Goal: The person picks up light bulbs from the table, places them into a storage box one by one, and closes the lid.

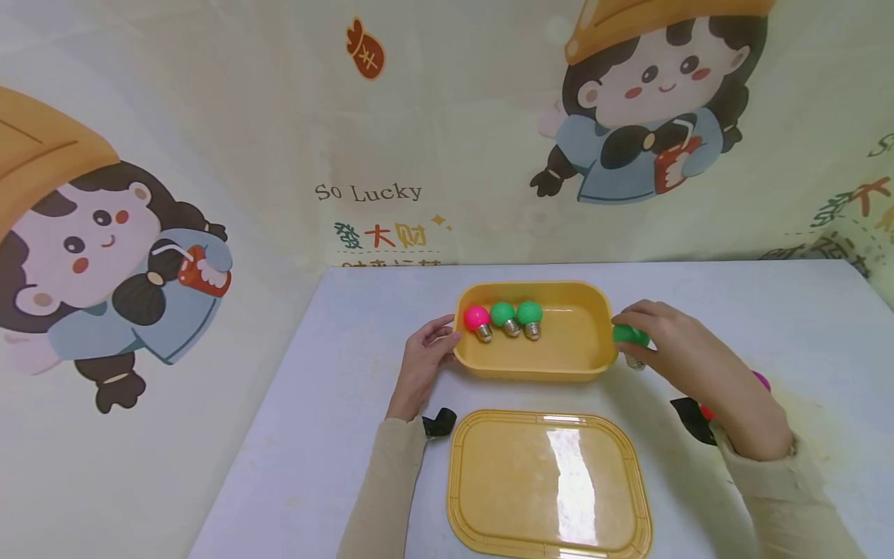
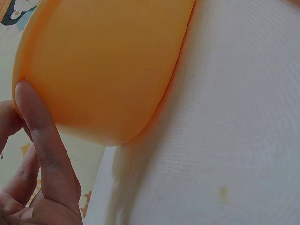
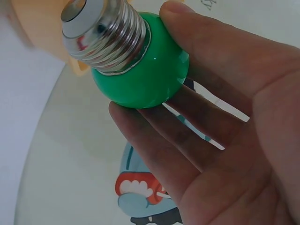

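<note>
A yellow plastic container (image 1: 573, 369) stands on the table with one pink light bulb (image 1: 477, 317) and two green bulbs lying toward its left end. My left hand (image 1: 427, 359) holds the container's left end, the thumb against the outer wall (image 2: 93, 56) in the left wrist view. Just off the container's right end, my right hand (image 1: 670, 341) pinches another green light bulb (image 3: 140, 70) between thumb and fingers. Its silver screw base (image 3: 110, 40) points away from the palm and hangs downward in the head view.
A yellow lid (image 1: 510, 481) lies flat on the white table (image 1: 293, 466) in front of the container. Beside the right forearm, pink and red rounded things (image 1: 761, 380) show partly, mostly hidden by the arm. Behind the table hangs a cartoon-printed cloth (image 1: 475, 155).
</note>
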Tool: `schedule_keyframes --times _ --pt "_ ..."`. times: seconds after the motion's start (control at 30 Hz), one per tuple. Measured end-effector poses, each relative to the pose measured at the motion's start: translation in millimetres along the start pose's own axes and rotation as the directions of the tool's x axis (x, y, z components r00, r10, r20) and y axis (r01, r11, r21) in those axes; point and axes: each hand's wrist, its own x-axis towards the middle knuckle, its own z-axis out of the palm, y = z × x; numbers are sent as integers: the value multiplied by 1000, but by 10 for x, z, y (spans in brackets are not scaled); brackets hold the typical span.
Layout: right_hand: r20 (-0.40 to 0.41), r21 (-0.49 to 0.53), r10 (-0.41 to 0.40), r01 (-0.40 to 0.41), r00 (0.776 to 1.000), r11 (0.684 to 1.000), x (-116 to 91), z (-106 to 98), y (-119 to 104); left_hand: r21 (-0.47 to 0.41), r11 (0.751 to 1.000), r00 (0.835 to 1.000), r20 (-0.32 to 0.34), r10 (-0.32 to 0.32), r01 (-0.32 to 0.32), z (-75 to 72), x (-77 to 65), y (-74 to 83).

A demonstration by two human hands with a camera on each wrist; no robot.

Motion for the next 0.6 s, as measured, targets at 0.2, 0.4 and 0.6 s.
schedule_keyframes --times 0.2,0.4,0.6 --pt "-48 18 -48 49 998 999 74 -9 -3 2 1000 1000 0 3 -3 -2 -3 0" --pt "-40 25 -30 31 999 999 165 -22 -44 13 1000 1000 1 3 -3 -1 5 -3" --pt "-10 36 3 -3 1000 999 255 -11 -79 29 1000 1000 2 3 -4 0 7 -8"
